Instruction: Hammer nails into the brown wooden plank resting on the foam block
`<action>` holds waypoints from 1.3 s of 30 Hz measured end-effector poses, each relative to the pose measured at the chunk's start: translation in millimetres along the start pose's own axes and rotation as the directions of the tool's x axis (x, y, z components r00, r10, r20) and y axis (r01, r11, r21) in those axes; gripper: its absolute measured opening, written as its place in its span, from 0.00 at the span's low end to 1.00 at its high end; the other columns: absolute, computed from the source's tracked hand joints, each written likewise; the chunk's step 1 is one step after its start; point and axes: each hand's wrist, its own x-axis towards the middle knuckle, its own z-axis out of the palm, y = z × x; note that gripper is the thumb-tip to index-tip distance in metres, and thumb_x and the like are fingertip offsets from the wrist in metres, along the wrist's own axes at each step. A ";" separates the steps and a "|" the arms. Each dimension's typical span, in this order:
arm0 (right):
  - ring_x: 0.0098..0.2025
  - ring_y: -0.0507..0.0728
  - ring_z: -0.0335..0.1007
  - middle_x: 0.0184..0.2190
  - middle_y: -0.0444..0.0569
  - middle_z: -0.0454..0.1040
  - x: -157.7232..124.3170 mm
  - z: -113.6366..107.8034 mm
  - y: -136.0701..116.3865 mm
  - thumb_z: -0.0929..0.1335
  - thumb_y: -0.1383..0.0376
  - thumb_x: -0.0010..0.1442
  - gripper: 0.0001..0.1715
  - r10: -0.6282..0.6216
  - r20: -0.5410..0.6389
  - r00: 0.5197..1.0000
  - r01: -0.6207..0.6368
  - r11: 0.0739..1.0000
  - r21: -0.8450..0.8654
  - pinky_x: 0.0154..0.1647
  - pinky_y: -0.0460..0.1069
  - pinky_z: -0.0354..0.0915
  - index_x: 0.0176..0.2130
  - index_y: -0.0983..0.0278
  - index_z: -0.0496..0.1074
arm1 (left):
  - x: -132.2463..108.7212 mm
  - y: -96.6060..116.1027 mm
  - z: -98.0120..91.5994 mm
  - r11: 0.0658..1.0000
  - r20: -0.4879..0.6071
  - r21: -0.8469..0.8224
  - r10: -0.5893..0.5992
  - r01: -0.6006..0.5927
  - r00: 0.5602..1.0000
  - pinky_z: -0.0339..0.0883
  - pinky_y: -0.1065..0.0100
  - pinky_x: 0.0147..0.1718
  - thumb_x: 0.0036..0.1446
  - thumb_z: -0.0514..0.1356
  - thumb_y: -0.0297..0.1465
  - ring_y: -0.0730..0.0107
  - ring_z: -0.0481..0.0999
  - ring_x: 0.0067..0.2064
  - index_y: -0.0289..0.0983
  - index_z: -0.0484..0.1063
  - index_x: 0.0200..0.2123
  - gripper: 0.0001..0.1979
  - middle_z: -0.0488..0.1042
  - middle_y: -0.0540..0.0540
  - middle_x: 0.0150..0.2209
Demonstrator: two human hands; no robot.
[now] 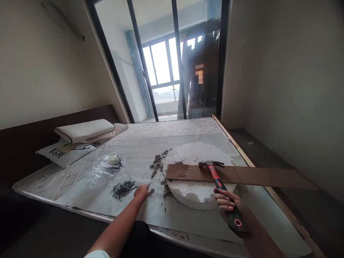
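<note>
My right hand is wrapped around the black and red handle of a claw hammer. The hammer's head lies over a long brown board, which rests across a round white slab. Several nail heads stand in a row on the board, beside a patch marked with many small dots. My left hand is closed, low over the covered bed, with a few nails showing past its fingers. Just left of it is a heap of loose nails.
Grey-brown crumbs are scattered along the slab's left edge. A clear plastic bag lies behind the nail heap. Pillows are stacked at the bed's far left. The board overhangs the wooden bed rail on the right.
</note>
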 end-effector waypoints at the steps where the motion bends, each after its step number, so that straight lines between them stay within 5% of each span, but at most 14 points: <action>1: 0.13 0.43 0.49 0.16 0.34 0.55 -1.4 0.5 -2.0 0.65 0.70 0.57 0.03 0.005 0.006 1.000 -0.005 1.000 -0.002 0.12 0.39 0.52 0.34 0.63 0.64 | 1.4 0.7 0.4 1.000 0.004 0.018 0.017 -0.017 1.000 0.63 0.69 0.33 0.48 0.56 0.28 0.61 0.74 0.40 0.38 0.74 0.32 0.08 0.77 0.43 0.39; 11: 0.12 0.44 0.49 0.16 0.34 0.54 -1.8 2.1 -1.2 0.62 0.71 0.59 0.04 -0.015 0.006 1.000 0.015 0.997 0.073 0.12 0.39 0.54 0.35 0.63 0.63 | 10.4 5.2 2.8 0.984 0.016 0.101 0.143 -0.144 0.990 0.63 0.69 0.33 0.50 0.56 0.30 0.61 0.74 0.40 0.38 0.74 0.34 0.09 0.75 0.42 0.41; 23: 0.15 0.43 0.51 0.17 0.33 0.55 -7.4 12.6 0.4 0.63 0.70 0.60 0.04 -0.026 0.148 0.989 0.012 0.995 0.099 0.15 0.36 0.56 0.37 0.62 0.61 | 5.4 13.2 3.7 0.958 -0.026 0.063 0.282 -0.280 0.959 0.61 0.72 0.36 0.51 0.53 0.26 0.67 0.73 0.40 0.37 0.74 0.33 0.10 0.75 0.45 0.39; 29: 0.14 0.43 0.52 0.16 0.34 0.55 -12.6 26.8 -2.5 0.63 0.72 0.58 0.05 0.021 -0.072 0.997 -0.014 0.996 0.085 0.15 0.37 0.55 0.35 0.62 0.62 | 3.6 11.3 5.1 0.953 -0.035 0.067 0.299 -0.297 0.954 0.61 0.71 0.37 0.51 0.53 0.27 0.65 0.72 0.41 0.37 0.73 0.34 0.09 0.75 0.43 0.40; 34: 0.16 0.44 0.57 0.17 0.35 0.59 -13.0 35.8 -1.1 0.68 0.72 0.51 0.10 0.091 -0.292 0.952 -0.071 0.994 0.078 0.18 0.40 0.59 0.33 0.64 0.63 | 1.5 7.7 1.8 0.961 -0.017 0.067 0.269 -0.268 0.963 0.62 0.70 0.36 0.51 0.53 0.27 0.64 0.72 0.39 0.36 0.73 0.31 0.08 0.75 0.42 0.38; 39: 0.19 0.49 0.64 0.18 0.40 0.66 -9.4 45.9 8.4 0.66 0.72 0.49 0.09 -0.032 -0.477 0.878 0.021 0.999 -0.029 0.18 0.44 0.59 0.33 0.64 0.64 | -9.1 6.7 0.3 0.882 0.122 0.030 0.464 -0.471 0.877 0.61 0.72 0.34 0.46 0.56 0.24 0.68 0.71 0.35 0.37 0.72 0.25 0.05 0.75 0.46 0.31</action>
